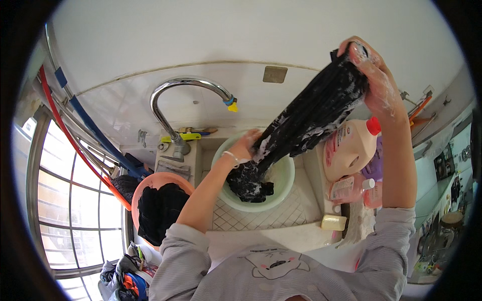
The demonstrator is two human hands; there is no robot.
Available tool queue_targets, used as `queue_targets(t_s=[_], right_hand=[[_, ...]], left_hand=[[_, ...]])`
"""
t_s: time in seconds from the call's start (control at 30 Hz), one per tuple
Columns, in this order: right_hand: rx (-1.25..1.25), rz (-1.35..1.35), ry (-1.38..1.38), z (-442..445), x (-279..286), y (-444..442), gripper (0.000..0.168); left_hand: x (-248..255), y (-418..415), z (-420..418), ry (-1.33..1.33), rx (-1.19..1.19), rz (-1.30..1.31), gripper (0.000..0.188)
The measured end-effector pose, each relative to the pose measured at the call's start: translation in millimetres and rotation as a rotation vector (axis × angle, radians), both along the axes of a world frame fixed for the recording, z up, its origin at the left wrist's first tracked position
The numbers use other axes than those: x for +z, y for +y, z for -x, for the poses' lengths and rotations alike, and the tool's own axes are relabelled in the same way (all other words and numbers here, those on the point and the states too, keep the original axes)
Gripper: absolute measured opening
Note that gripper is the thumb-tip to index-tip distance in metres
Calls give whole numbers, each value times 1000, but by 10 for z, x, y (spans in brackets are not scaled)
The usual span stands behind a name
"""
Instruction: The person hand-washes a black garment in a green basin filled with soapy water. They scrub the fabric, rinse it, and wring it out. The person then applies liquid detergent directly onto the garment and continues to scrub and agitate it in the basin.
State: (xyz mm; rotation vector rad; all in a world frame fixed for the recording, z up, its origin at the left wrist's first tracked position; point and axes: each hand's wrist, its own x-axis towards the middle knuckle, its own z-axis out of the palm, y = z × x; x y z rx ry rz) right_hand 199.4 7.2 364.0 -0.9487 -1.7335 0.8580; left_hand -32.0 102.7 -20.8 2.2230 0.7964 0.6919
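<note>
A wet black garment (312,109) streaked with suds stretches slantwise between my two hands. Raised high at the right, my right hand (371,71) grips its upper end, with foam over the fingers and wrist. Lower down, my left hand (244,146) clasps the cloth above a pale green basin (288,184); a white bracelet circles that wrist. The garment's lower end lies bunched inside the basin, which holds some cloudy water. Under the basin is a stone laundry sink (260,222) with a crosshatched floor.
A chrome faucet (180,82) with a yellow tip arches at the back left. An orange basin (182,180) holds black clothes (162,210) left of the sink. Detergent jugs (350,146), a pink bottle (348,188) and a bar of soap (333,222) stand or lie along the right edge.
</note>
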Motion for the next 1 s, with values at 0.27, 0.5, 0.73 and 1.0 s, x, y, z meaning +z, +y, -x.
queue_targets(t_s=[0.27,0.5,0.73,1.0], right_hand=[[-234,38,18,-498,47,-197,29],[-533,196,350,-1284,-376,-341,41],[-527,341,509,-1184,-1075,-406,41],[-491,833,185,-1096,-3242,-1371,41]], left_hand=[[343,168,216,91,-53,370,49],[1069,-126,557,-172,187,515,41],[1028,-503,702,-440,499,870,74],[-24,64,1113,371,183,552,72]])
